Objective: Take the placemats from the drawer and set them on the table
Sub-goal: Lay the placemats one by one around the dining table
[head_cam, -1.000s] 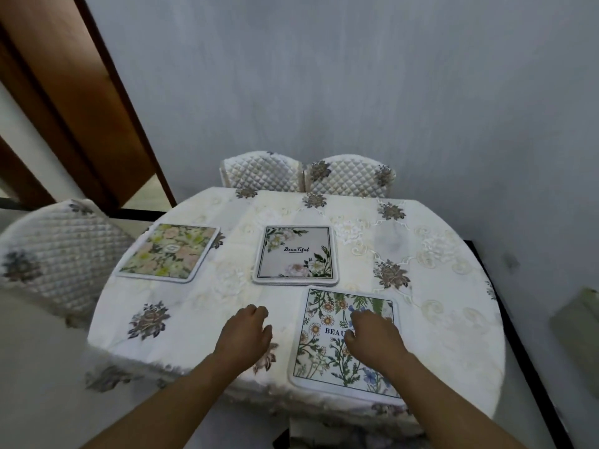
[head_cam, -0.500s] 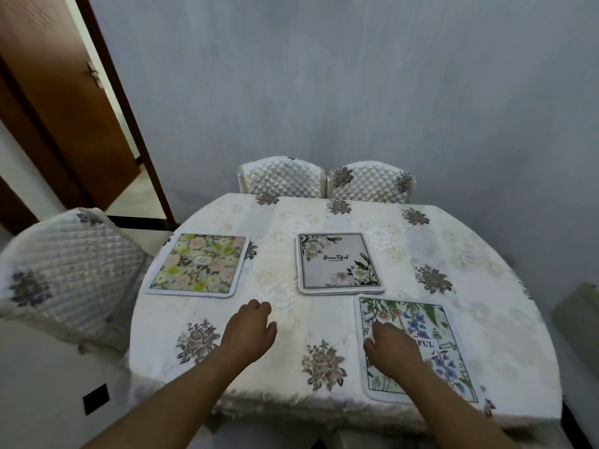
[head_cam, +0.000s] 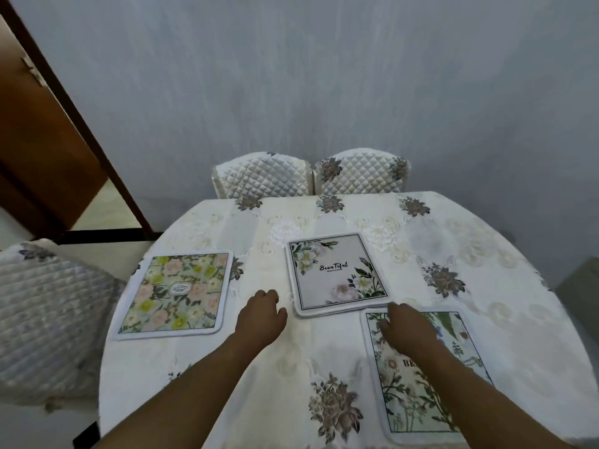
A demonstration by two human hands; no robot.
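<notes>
Three placemats lie flat on the round table (head_cam: 486, 286) with its cream flowered cloth. A yellow and pink floral mat (head_cam: 176, 294) is at the left. A pale mat lettered "Beautiful" (head_cam: 338, 272) sits in the middle. A wildflower mat (head_cam: 421, 384) lies at the near right. My right hand (head_cam: 406, 330) rests palm down on the wildflower mat's far left corner, fingers loosely curled. My left hand (head_cam: 261, 315) hovers or rests on the bare cloth between the left and middle mats, holding nothing. No drawer is in view.
Two quilted chair backs (head_cam: 311, 176) stand behind the table against the grey wall. A third quilted chair (head_cam: 48, 319) is at the left. A brown door (head_cam: 39, 124) stands open at the far left. A greenish object (head_cam: 580, 293) sits at the right edge.
The view has moved closer and shifted. My right hand slid up the wildflower mat toward its far left corner. My left hand moved forward, nearer the middle mat.
</notes>
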